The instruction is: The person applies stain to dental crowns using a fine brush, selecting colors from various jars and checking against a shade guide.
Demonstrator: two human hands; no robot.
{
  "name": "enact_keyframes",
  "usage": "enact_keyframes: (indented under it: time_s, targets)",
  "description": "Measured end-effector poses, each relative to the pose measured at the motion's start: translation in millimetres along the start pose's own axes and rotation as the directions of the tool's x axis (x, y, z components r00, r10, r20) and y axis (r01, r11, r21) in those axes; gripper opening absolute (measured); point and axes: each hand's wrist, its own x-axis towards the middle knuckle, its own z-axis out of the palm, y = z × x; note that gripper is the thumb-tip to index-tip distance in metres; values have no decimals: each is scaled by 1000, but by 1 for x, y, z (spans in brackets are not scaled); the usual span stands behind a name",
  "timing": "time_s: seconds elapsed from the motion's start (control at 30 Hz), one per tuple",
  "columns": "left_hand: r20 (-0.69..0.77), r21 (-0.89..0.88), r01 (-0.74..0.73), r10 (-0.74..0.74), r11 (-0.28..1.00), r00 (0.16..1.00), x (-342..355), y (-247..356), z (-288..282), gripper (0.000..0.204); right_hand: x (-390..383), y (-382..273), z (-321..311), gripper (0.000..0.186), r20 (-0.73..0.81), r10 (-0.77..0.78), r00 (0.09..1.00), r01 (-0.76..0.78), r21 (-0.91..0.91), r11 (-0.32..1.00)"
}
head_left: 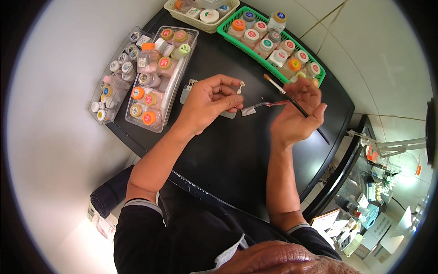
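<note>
My left hand (pixel 211 101) hovers over the black table (pixel 228 150) and pinches a small pin with a tooth-shaped tip (pixel 240 86) between thumb and fingers. In my right hand (pixel 299 109) I hold a thin black-handled brush (pixel 292 101), its orange tip pointing up-left toward the pin. A toothbrush (pixel 260 107) with white bristles and a reddish handle lies on the table between the two hands; its handle passes under my right fingers. A small grey holder with several more pins (pixel 188 89) sits just left of my left hand.
Two clear trays (pixel 175 86) of small jars with coloured lids stand at the table's left. A green basket (pixel 255 57) and a cream basket (pixel 200 25) of similar jars line the far edge. A cluttered desk (pixel 374 201) lies lower right.
</note>
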Motion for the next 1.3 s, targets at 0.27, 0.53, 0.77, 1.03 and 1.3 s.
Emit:
enact_keyframes:
  time_s: [0.27,0.53,0.77,1.03,1.3]
  targets:
    - [-45,109,13,-9,994,999,0,-5,-3,35,-28,20,-22,42,291,35,956,18,-177,984]
    - [-85,106,33,-24,994,996,2,-12,-3,35,-29,12,-31,23,326,96,940,6,-299,954]
    - [-86,134,71,-60,988,994,4,-15,-6,28,-32,12,-25,13,404,119,907,7,-298,955]
    - [-51,211,62,-52,976,997,3,-16,-3,26,-32,10,-25,13,426,137,894,-15,-277,961]
    - [-20,216,54,-51,975,999,1,-14,-3,26,-27,8,-26,12,427,140,894,105,-502,859]
